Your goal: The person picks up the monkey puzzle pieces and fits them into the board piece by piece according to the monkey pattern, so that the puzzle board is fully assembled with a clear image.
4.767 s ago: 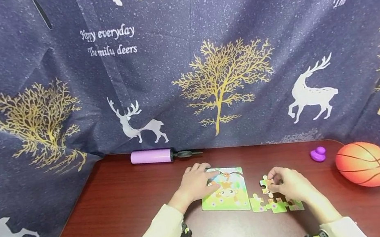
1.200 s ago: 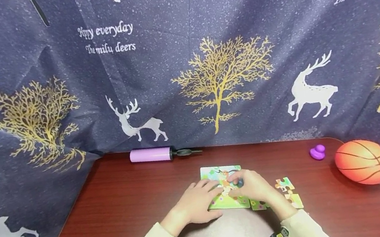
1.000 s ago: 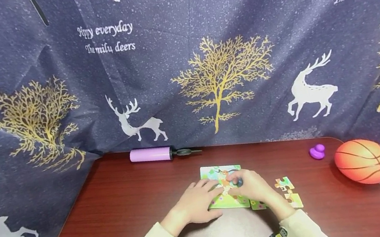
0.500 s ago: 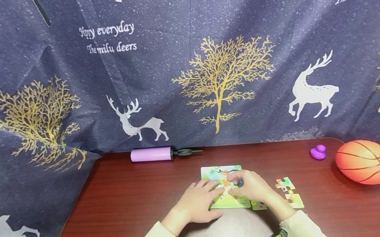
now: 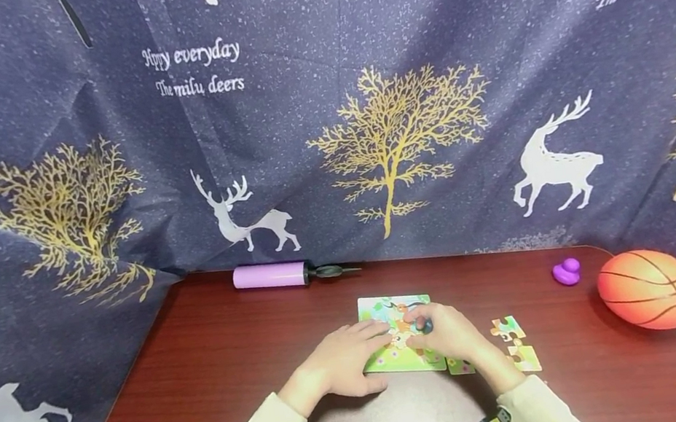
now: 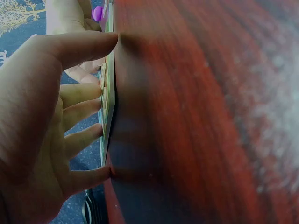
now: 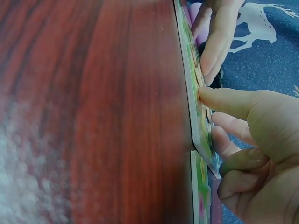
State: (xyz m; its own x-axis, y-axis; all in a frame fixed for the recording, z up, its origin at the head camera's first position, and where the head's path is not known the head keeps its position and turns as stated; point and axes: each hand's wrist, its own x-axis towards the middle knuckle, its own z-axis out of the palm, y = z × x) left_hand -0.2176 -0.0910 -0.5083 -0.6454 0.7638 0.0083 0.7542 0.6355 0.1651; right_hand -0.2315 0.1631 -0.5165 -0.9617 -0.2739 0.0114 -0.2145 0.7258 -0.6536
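A square picture puzzle board (image 5: 395,360) lies flat on the table, partly covered by both hands. The spread fingers of the left hand (image 5: 345,361) rest on its left part. In the left wrist view, that hand (image 6: 39,135) has its fingertips along the board (image 6: 111,100). Over the board's right part, the right hand (image 5: 453,333) pinches a puzzle piece, mostly hidden by the fingers. The right wrist view shows this hand's (image 7: 275,135) thumb and first fingers at the board (image 7: 188,79), its other fingers curled. Loose pieces (image 5: 507,329) lie to the right.
Another loose piece (image 5: 460,366) sits by the board's lower right corner. A purple pump (image 5: 270,276) lies at the table's back edge. At the right are a purple duck (image 5: 566,272) and an orange basketball (image 5: 651,290). A patterned cloth (image 5: 271,125) hangs behind.
From the loose pieces, the right hand has moved left onto the board and stayed there. The left hand has come nearer the table's front and, in the last half second, shifted slightly left.
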